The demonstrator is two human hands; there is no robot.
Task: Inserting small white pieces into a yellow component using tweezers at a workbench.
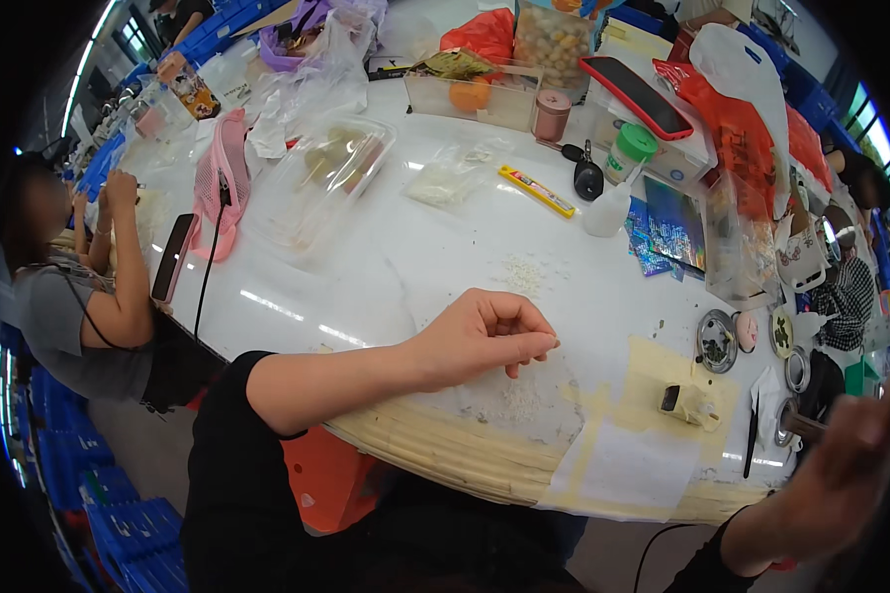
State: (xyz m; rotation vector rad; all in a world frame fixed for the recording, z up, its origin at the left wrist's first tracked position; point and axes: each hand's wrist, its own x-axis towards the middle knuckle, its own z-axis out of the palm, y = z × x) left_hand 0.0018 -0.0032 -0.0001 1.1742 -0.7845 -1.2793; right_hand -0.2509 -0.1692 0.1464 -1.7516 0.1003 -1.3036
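Note:
My left hand [489,336] hovers over the middle of the white table, thumb and forefinger pinched together. Whatever sits between those fingertips is too small to make out. Loose white grains [522,275] lie scattered beyond this hand, and another patch of grains [517,400] is just below it. At the far right, my right hand [831,484] is raised and smeared by motion, so its grip is unclear. Close to it are a round metal dish [787,422] and a thin dark pen-like tool [752,435]. A small translucent block with a dark face [690,405] rests on yellow tape.
A round tin with dark bits [716,341] stands at right. Farther back are a squeeze bottle [608,210], car keys [587,178], a yellow packet [536,191], a red-cased phone [638,96] and a clear food container [331,178]. Another person [79,296] sits at left.

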